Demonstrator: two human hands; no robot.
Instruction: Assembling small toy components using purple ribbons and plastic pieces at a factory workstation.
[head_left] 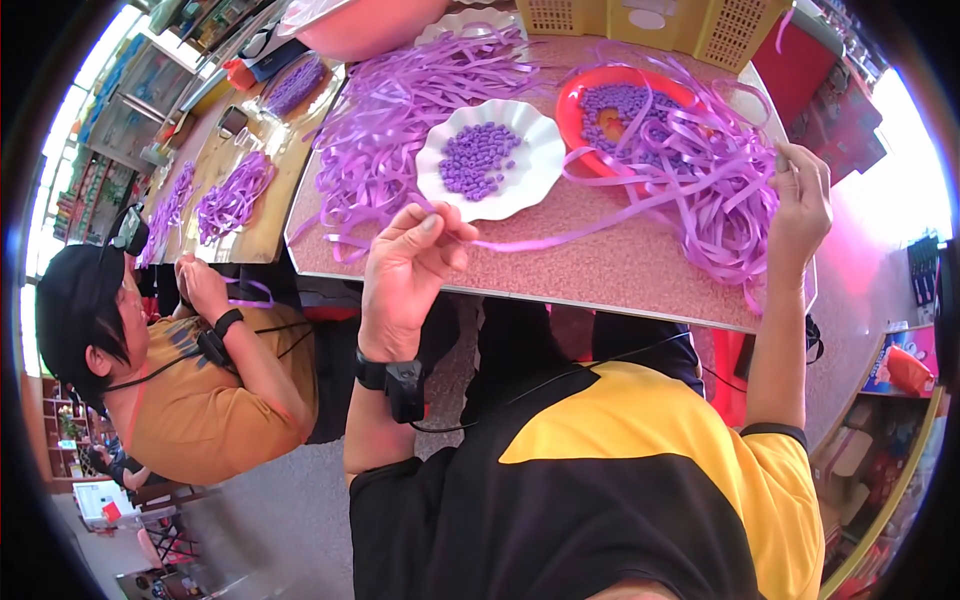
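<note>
My left hand (410, 275) is raised at the table's near edge, thumb and fingers closed on the end of a purple ribbon (540, 243). The ribbon runs right across the tabletop into a loose heap of purple ribbons (715, 215). At the right edge of that heap is my right hand (803, 195), its fingertips pinched together against the ribbons; what lies between them is too small to make out. Beyond my left hand stands a white scalloped plate (540, 150) holding small purple beads (478, 160). A red bowl (570, 115) with more purple beads is partly covered by the heap.
Another large ribbon pile (375, 140) spreads over the table's left side. A pink basin (360, 25) and a yellow crate (660, 28) stand at the back. To my left a co-worker (200, 380) sits at a wooden table (285, 150) with ribbons and a bead container.
</note>
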